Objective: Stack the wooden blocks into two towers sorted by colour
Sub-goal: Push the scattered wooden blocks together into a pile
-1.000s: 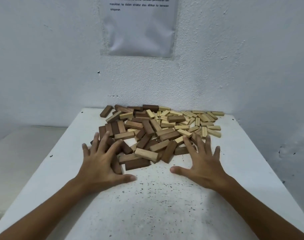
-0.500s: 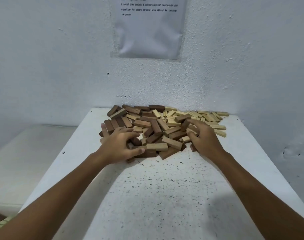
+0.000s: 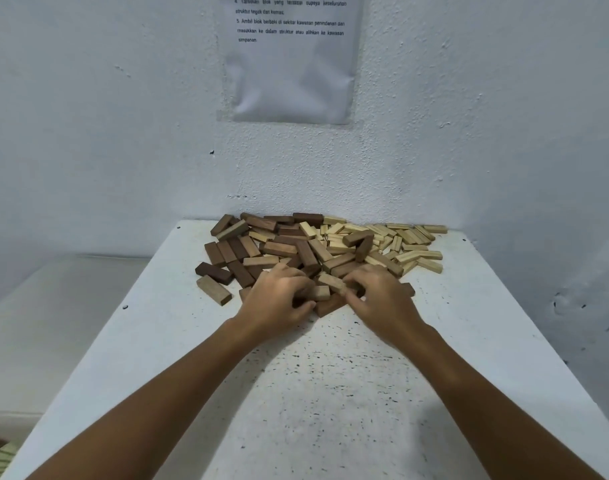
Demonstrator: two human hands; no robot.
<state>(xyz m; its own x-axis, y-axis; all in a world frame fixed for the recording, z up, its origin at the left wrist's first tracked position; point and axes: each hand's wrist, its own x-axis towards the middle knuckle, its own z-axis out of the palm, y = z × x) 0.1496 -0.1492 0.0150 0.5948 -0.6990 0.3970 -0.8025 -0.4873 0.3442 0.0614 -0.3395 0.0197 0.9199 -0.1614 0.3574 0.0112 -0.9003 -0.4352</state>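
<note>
A: Item one, the worktop (image 3: 469, 341): white, speckled with small dark flecks, its far edge against a rough white wall (image 3: 123, 133).

B: And the task's things?

A: A loose pile of wooden blocks (image 3: 316, 251) lies at the far end of the worktop, close to the wall. No tower stands. The dark brown blocks (image 3: 240, 249) gather mostly on the left of the pile, the pale blocks (image 3: 410, 244) mostly on the right, with mid-brown ones mixed through the middle.

B: Any strays?

A: Two at the near left edge: one dark block (image 3: 214, 273) and, just beside it, one tan block (image 3: 214, 290), both lying flat.

B: The hands?

A: The left hand (image 3: 278, 299) rests at the near edge of the pile, fingers curled down into the blocks. Its grip seems clamped on a block, but the fingers hide which one. The right hand (image 3: 379, 299) sits just beside it, fingers curled among the blocks too; whether its grip is clamped on anything cannot be told. A tan block (image 3: 322, 293) and a reddish block (image 3: 330, 306) show in the gap between the two hands.

B: Anything else?

A: A printed sheet in a plastic sleeve (image 3: 291, 57) is fixed on the wall above the pile. A low pale surface (image 3: 53, 306) lies left of the worktop.
</note>
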